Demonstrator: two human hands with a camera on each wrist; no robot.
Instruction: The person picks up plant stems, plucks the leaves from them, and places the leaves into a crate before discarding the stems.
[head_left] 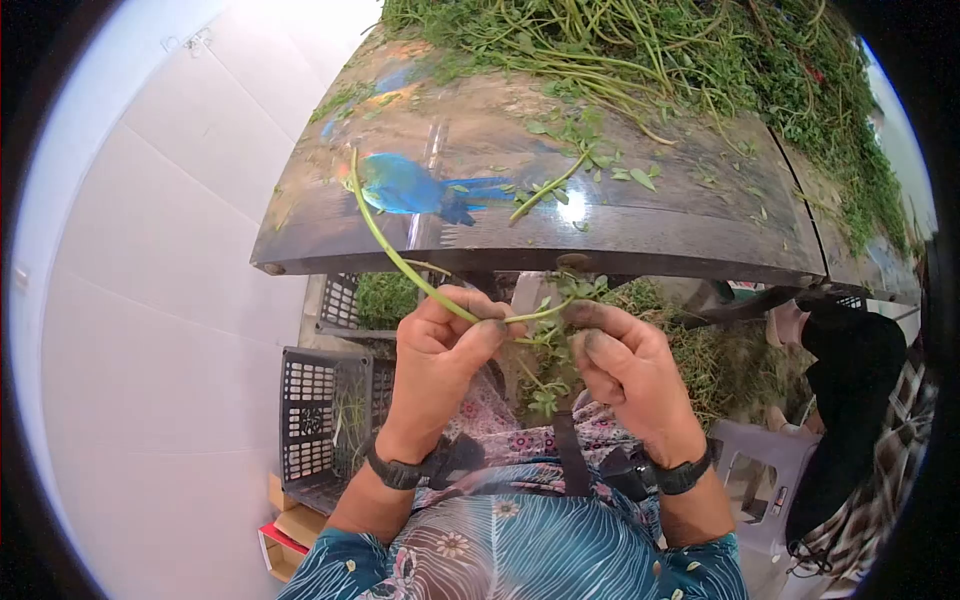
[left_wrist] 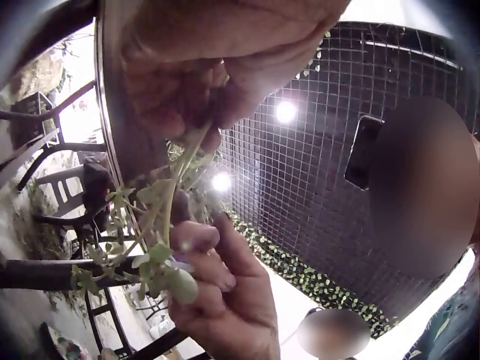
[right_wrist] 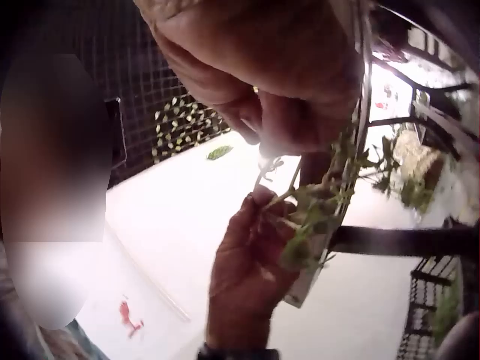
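My left hand [head_left: 440,350] pinches a long green stem [head_left: 390,250] between thumb and fingers. Its bare end curves up to the left, overlapping the table edge in the head view. From that grip a thinner leafy shoot [head_left: 540,313] runs across to my right hand [head_left: 630,360], where bent thumb and fingertips pinch it. Leaves [head_left: 545,398] hang below, between both hands. In the left wrist view the leafy sprigs [left_wrist: 154,262] spread beside the right fingers. The right wrist view shows leaves [right_wrist: 311,225] around the left fingers, partly covering them.
Ahead stands a table [head_left: 660,235] with a blue bird picture, a cut stem [head_left: 550,187] and a large heap of greens [head_left: 650,50]. Black plastic crates [head_left: 308,420] stand lower left. At right are a pale stool [head_left: 760,470] and another person's leg [head_left: 850,400].
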